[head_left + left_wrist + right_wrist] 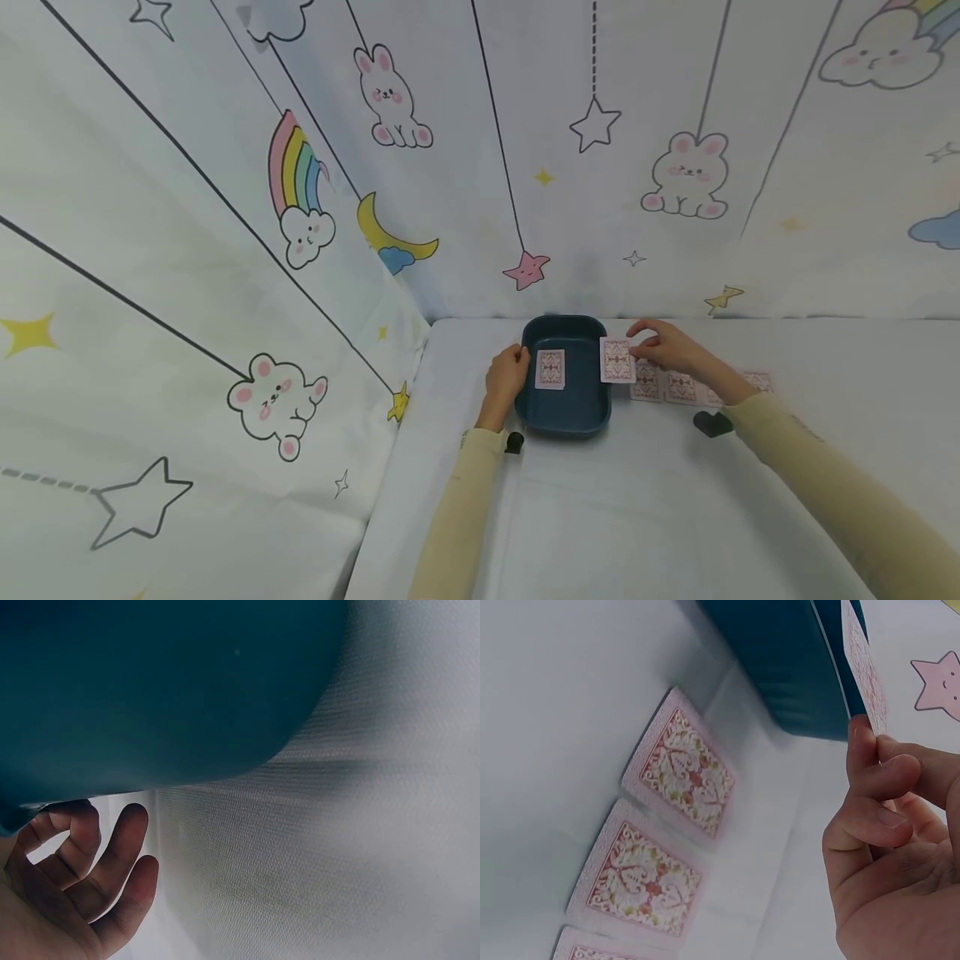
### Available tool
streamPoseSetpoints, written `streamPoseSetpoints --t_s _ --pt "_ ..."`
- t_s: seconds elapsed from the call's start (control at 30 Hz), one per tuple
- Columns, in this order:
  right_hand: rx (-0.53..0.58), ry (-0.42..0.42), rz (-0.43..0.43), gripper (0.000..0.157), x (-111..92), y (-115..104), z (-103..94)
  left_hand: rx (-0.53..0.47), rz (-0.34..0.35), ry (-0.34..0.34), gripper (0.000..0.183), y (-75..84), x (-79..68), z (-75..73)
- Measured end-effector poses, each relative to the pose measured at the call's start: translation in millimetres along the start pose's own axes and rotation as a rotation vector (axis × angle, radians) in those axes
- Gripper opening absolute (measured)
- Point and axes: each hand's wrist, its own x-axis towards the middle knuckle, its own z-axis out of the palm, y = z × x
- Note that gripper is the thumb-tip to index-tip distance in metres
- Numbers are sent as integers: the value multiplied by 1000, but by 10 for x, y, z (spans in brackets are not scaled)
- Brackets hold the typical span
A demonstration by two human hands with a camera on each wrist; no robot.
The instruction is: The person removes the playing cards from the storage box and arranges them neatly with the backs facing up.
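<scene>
My right hand (666,347) pinches a playing card (617,360) by its edge, back side showing, over the right rim of a dark teal tray (567,424). In the right wrist view, thumb and fingertips meet at the card's (864,671) lower end. Another playing card (550,369) lies back side up inside the tray, towards its left. My left hand (505,382) holds the tray's left rim. Seen from the left wrist, that hand (82,877) has curled fingers under the rim, with the thumb hidden.
Several patterned cards lie in a row to the right of the tray, among them one card (688,771) nearest it and a second card (643,874). My right forearm crosses above the row's far end. A white wall (480,183) with cartoon prints stands behind the table (600,517).
</scene>
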Motion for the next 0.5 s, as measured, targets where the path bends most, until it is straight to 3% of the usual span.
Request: streamPoseSetpoints --t_s 0.5 --pt "24 20 -45 42 -152 192 -125 -1 -10 2 35 -12 2 21"
